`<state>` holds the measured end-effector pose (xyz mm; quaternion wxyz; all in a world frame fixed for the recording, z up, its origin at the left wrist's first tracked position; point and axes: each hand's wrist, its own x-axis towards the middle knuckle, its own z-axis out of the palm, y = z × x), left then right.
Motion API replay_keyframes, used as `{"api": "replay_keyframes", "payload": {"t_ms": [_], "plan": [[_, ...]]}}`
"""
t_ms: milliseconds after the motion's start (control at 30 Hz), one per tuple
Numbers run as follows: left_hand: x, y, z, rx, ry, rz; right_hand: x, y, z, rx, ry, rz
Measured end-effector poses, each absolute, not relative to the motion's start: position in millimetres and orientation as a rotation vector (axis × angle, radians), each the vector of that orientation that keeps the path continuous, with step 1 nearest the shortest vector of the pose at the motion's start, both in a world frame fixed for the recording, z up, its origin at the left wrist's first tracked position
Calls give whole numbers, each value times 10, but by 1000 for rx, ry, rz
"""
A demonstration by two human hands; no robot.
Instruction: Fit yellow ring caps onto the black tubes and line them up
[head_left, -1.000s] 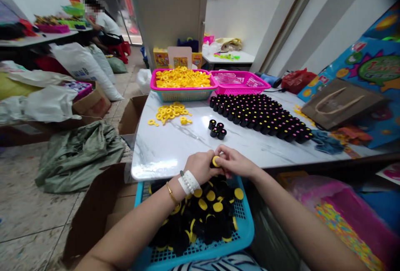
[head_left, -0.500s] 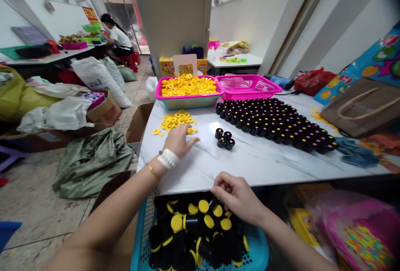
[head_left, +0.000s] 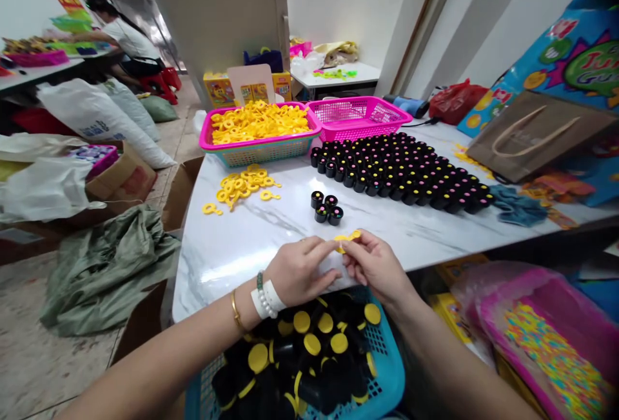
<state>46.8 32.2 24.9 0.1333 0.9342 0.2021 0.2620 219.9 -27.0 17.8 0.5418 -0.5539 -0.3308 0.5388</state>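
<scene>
A small yellow ring-shaped plastic piece with a short stem (head_left: pixel 355 235) is pinched in my right hand (head_left: pixel 374 265), above the table's front edge. The index fingertip of my left hand (head_left: pixel 300 271) meets the piece's left end, while its thumb stands apart lower down. More such yellow pieces (head_left: pixel 242 184) lie in a loose pile on the white marbled table (head_left: pixel 213 246). Below both hands, a blue basket (head_left: pixel 394 368) holds black cylindrical containers with yellow tops (head_left: pixel 312 344). Just beyond my hands stands a small group of black cups (head_left: pixel 334 215) with coloured dots inside.
A pink-rimmed basket of yellow pieces (head_left: pixel 206 139) stands at the back, beside a pink basket (head_left: pixel 387 107). Rows of black cups (head_left: pixel 401 168) cover the right side. A brown paper bag (head_left: pixel 532 136) stands far right. One person (head_left: pixel 130 39) sits at another table, back left.
My left hand has come back from the yellow pile to meet my right hand. A yellow piece now shows between them. The view has shifted right.
</scene>
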Motion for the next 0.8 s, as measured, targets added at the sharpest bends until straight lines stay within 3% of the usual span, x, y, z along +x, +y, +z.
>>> {"api": "replay_keyframes", "payload": {"t_ms": [200,400,800], "plan": [[696,879,165,2342,1196,851,2473,-327,50,-1613,-1165,835],[858,1014,101,2348,1265,737,2377,-341,58,-1609,-1083,1054],[283,369,143,2348,1055,712,2174,-100,197,-1277,-945,1402]]}}
